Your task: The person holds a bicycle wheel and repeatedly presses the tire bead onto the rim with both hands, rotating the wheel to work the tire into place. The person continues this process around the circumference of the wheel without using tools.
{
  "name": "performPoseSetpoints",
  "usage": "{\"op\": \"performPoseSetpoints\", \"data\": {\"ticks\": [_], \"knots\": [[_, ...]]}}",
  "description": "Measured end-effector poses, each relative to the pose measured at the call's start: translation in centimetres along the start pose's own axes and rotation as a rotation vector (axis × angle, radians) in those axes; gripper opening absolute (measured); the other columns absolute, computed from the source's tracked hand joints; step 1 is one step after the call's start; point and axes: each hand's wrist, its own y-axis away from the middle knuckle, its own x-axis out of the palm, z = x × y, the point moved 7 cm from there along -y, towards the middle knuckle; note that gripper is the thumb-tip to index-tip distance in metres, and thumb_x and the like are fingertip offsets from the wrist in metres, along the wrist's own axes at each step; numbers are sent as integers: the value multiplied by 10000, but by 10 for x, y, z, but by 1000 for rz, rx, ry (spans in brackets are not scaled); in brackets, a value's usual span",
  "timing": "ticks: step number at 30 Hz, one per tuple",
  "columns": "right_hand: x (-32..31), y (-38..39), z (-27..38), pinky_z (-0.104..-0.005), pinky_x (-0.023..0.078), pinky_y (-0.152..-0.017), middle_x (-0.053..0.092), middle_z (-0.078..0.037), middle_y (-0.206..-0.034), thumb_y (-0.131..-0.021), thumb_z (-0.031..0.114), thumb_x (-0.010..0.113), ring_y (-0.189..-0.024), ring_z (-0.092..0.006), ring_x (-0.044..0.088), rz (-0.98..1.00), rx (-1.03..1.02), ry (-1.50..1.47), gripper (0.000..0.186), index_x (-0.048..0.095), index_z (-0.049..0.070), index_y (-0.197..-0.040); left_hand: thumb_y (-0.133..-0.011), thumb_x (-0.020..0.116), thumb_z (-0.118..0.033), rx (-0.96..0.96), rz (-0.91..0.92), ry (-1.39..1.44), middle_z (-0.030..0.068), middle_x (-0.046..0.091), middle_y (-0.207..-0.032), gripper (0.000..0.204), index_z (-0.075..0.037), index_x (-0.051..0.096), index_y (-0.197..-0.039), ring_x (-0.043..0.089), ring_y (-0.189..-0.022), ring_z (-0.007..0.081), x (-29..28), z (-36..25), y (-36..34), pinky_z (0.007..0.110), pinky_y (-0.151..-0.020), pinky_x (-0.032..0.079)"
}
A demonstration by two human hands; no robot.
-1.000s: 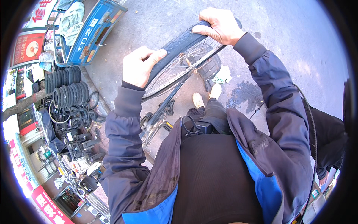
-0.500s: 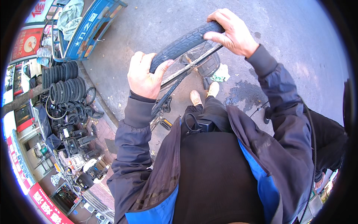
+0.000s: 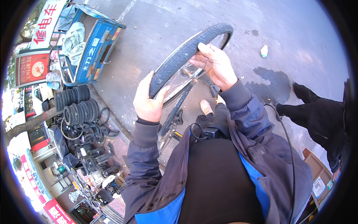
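Observation:
A black treaded bicycle tyre (image 3: 175, 59) slants across the upper middle on a spoked wheel (image 3: 188, 80), a thin pale strip along its outer side. My left hand (image 3: 148, 99) grips the tyre's lower-left stretch, fingers on the far side and thumb on the near. My right hand (image 3: 215, 67) holds it farther up and right, thumb on the tread and fingers curled at the inner edge. Below the wheel are dark bicycle frame tubes (image 3: 173, 112) and a pedal (image 3: 176, 135), partly hidden by my legs.
A blue cargo cart (image 3: 97, 52) stands upper left, above stacked tyres (image 3: 80, 111), bikes and shop signs. Another person in black (image 3: 320, 119) is at the right, near a damp patch (image 3: 268, 87) and a brown board (image 3: 317, 175). A small white item (image 3: 264, 51) lies on the pavement.
My right hand has moved down and left along the tyre, now farther from its upper end. My left hand sits lower. The view has shifted, and more of the other person shows.

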Motion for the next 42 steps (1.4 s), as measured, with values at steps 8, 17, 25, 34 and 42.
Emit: {"op": "performPoseSetpoints", "data": {"ticks": [8, 17, 25, 34, 42], "knots": [[13, 5, -11, -540, 496, -1205, 707, -253, -1377, -1097, 174, 680, -1315, -371, 679, 126, 100, -288, 326, 673, -30, -1351, -888, 919, -146, -9, -105, 85, 171, 771, -1216, 528, 8, 727, -1355, 754, -1108, 278, 2, 22, 9, 372, -1009, 573], [41, 14, -54, -518, 524, -1181, 756, -228, -1270, -1055, 145, 742, -1237, -343, 728, 283, 290, -2, 286, 705, -75, -1233, -936, 807, 7, -118, -193, 212, 138, 727, -1322, 512, 24, 670, -1429, 686, -1228, 232, -22, 90, 72, 357, -1107, 516], [65, 28, -78, -515, 530, -1162, 799, -156, -1173, -1052, 143, 745, -1145, -280, 750, 293, 316, 185, 232, 766, -29, -1206, -909, 915, -216, -130, -288, 362, 166, 748, -1329, 569, -31, 718, -1409, 698, -1257, 305, -16, 145, 104, 398, -1100, 534], [100, 51, -118, -497, 573, -1098, 792, -137, -1210, -1069, 157, 726, -1165, -265, 752, 132, 283, 453, 241, 751, -13, -1238, -963, 867, -188, -131, -297, 400, 149, 709, -1433, 581, -23, 668, -1483, 663, -1340, 256, 0, 198, 142, 375, -1152, 496], [100, 76, -239, -329, 568, -813, 813, -67, -1008, -1024, 320, 802, -888, -114, 688, 283, 184, 981, 365, 804, -15, -1167, -970, 823, -168, -533, 24, 282, 180, 681, -1502, 608, -31, 630, -1530, 639, -1412, 290, 28, 302, 200, 393, -1188, 486]]}}
